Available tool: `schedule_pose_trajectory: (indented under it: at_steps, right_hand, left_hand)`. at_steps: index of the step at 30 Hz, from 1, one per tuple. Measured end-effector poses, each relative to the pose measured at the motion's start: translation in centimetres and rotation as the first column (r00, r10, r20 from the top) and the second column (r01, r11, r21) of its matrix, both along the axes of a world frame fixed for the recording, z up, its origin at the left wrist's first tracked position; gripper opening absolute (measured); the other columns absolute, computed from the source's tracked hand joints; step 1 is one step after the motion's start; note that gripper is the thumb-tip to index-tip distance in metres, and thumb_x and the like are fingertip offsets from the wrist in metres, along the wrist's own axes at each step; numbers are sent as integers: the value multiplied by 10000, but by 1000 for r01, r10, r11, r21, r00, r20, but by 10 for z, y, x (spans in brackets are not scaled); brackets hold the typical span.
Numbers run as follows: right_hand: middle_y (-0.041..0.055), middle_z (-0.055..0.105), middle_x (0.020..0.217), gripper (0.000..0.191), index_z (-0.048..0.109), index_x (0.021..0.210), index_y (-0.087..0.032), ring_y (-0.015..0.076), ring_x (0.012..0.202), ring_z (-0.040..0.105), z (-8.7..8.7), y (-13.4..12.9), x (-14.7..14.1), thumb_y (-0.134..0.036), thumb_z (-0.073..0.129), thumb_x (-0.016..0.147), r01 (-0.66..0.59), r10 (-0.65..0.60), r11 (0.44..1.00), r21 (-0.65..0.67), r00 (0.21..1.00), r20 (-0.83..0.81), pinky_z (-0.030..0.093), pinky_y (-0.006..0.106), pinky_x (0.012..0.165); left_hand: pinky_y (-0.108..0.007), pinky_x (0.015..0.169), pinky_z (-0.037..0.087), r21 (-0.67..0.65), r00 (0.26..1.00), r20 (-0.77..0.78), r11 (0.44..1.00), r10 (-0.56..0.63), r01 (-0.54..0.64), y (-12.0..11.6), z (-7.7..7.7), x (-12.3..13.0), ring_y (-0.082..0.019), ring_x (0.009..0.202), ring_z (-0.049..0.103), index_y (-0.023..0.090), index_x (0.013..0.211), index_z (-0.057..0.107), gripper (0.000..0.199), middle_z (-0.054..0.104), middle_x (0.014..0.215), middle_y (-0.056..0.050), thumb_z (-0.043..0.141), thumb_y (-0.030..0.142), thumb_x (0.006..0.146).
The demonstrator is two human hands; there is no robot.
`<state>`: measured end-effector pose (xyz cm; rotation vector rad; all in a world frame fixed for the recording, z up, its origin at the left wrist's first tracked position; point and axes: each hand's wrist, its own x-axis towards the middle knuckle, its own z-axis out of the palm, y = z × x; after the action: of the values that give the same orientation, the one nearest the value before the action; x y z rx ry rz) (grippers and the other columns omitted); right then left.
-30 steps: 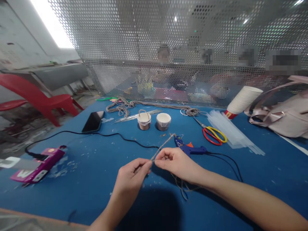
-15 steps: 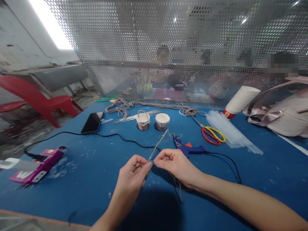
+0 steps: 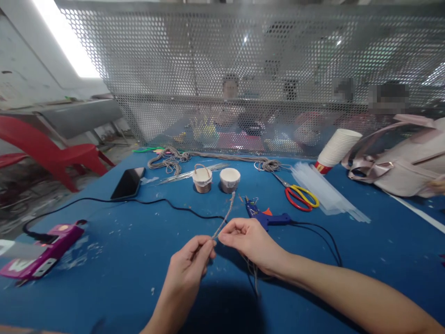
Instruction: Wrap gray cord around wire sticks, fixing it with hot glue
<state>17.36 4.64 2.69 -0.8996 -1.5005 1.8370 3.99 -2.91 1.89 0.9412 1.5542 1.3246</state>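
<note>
A thin twine-wrapped strip (image 3: 227, 215) sticks up and away from my fingertips. My left hand (image 3: 189, 269) pinches its lower end between thumb and forefinger. Right beside it, my right hand (image 3: 248, 241) is closed in a pinch on the grey twine, whose loose tail (image 3: 256, 278) hangs below the palm. Beyond the strip stand two small cups wrapped at the base: one cup (image 3: 202, 180) has an arched handle, the other cup (image 3: 230, 180) has none. A blue glue gun (image 3: 269, 218) lies to the right of my hands.
Red-and-yellow scissors (image 3: 301, 197), translucent glue sticks (image 3: 327, 190), stacked paper cups (image 3: 337, 148) and a pale bag (image 3: 406, 162) lie right. A phone (image 3: 128, 183), purple power strip (image 3: 45, 250) and black cable (image 3: 167, 202) lie left. Twine (image 3: 168, 161) lies behind; people sit past a perforated screen (image 3: 156, 60).
The strip's free end has straightened from a bent tip and swung slightly left. My fingers shift a little along the twine; the whole view has also moved slightly.
</note>
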Motion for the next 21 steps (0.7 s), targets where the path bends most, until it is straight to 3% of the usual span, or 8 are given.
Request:
schedule_pose_trajectory:
  at_steps: [3,8,15,21]
  right_hand:
    - [-21,585,593,220,644,686,-141,82,535,454,0,0,-2,-351,703,662,10,-10,1000,-10,1000,21,359,224,548]
    - [-22,572,592,186,641,676,-136,83,550,443,-1,1,-2,-312,698,661,33,-33,999,-3,999,28,346,223,548]
    - [-43,541,556,170,638,682,-143,69,507,402,-2,0,-2,-305,690,683,21,-21,999,-27,1000,0,314,211,507]
    - [-42,555,569,185,638,694,-144,68,518,419,2,-1,-1,-318,699,679,33,-35,998,-49,998,-44,329,216,528]
  left_hand:
    - [-180,380,244,-13,998,42,999,38,-38,1,0,2,-51,386,315,147,677,628,310,391,441,79,638,456,686]
    - [-162,369,213,-26,989,93,993,115,-113,3,2,7,-46,394,327,160,711,591,322,458,458,75,730,424,591]
    - [-159,382,207,25,987,112,992,119,-122,4,3,11,-38,388,291,154,685,565,289,369,450,92,655,429,691]
    - [-191,411,280,27,986,161,999,33,-37,4,6,11,-60,433,359,153,651,550,271,449,516,50,619,404,731]
